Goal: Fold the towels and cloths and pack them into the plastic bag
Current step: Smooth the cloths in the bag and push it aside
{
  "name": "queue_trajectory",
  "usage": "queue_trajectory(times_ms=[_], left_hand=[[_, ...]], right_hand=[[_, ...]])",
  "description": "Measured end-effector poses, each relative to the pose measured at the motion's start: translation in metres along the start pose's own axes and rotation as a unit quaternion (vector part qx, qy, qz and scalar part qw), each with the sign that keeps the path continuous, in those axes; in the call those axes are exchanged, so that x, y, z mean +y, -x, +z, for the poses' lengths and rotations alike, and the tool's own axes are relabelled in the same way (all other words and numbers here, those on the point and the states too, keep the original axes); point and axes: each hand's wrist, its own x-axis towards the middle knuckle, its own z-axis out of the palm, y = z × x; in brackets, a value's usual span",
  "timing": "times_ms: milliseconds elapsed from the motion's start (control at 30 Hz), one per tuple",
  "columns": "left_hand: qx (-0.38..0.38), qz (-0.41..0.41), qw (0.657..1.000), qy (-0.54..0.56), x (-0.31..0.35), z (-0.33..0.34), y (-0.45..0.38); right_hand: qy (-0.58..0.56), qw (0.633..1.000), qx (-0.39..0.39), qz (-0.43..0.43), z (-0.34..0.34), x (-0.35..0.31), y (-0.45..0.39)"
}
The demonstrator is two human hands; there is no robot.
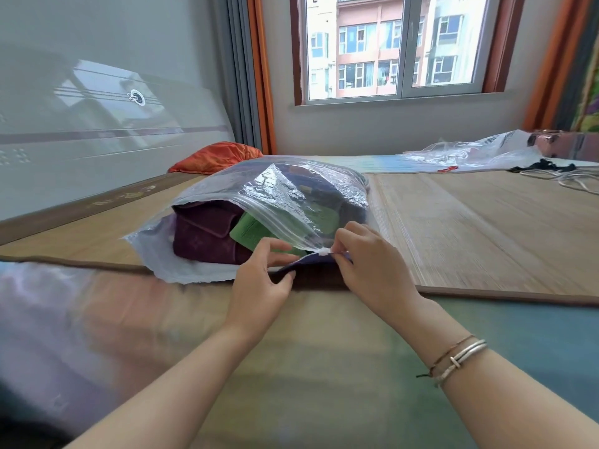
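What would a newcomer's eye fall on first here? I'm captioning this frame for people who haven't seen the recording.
First the clear plastic bag at centre on the bamboo mat, bulging with a folded maroon towel and a green cloth. Then both hands at its open mouth: the right hand pinches the white zip slider, the left hand holds the bag's edge beside it.

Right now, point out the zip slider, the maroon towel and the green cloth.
zip slider point(324, 252), head view, white tab.
maroon towel point(204, 241), head view, front folded face.
green cloth point(249, 233), head view, exposed corner at the bag mouth.
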Motion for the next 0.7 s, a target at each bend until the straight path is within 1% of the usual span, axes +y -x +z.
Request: queue_trajectory(times_ms=[67,133,200,233,300,367,500,567,600,667,700], left_hand=[[-0.051,-0.01,0.998,0.018,-0.002,-0.001,-0.003],[-0.096,0.002,0.995,-0.003,-0.006,-0.002,-0.008],[-0.134,0.045,0.986,-0.09,-0.01,-0.001,-0.016],[-0.155,0.055,0.977,-0.135,-0.01,0.001,-0.021],[-0.193,0.049,0.958,-0.205,-0.008,0.007,-0.034],[-0.202,0.043,0.945,-0.252,-0.003,0.013,-0.046],[-0.227,0.002,0.944,-0.242,-0.002,0.018,-0.055],[-0.239,-0.005,0.949,-0.205,-0.003,0.013,-0.048],[-0.233,-0.003,0.957,-0.171,-0.004,0.01,-0.043],[-0.188,0.007,0.977,-0.1,-0.001,0.004,-0.025],[-0.141,0.022,0.987,-0.08,0.002,0.002,-0.014]], right_hand=[[-0.013,1.0,0.005,0.008,0.001,0.002,0.002],[-0.021,1.0,0.007,0.008,0.002,0.004,0.004],[-0.025,1.0,0.006,0.004,0.002,0.006,0.004],[-0.026,1.0,0.005,0.001,0.001,0.006,0.004],[-0.03,1.0,0.001,-0.003,0.0,0.007,0.004],[-0.033,0.999,-0.002,-0.004,-0.002,0.008,0.005],[-0.018,1.0,-0.008,-0.001,-0.003,0.009,0.006],[0.006,1.0,-0.015,-0.005,-0.001,0.008,0.007],[0.016,1.0,-0.018,-0.001,0.0,0.007,0.007],[0.012,1.0,-0.022,0.017,-0.001,0.001,0.008],[-0.009,0.999,-0.022,0.023,-0.005,-0.003,0.008]])
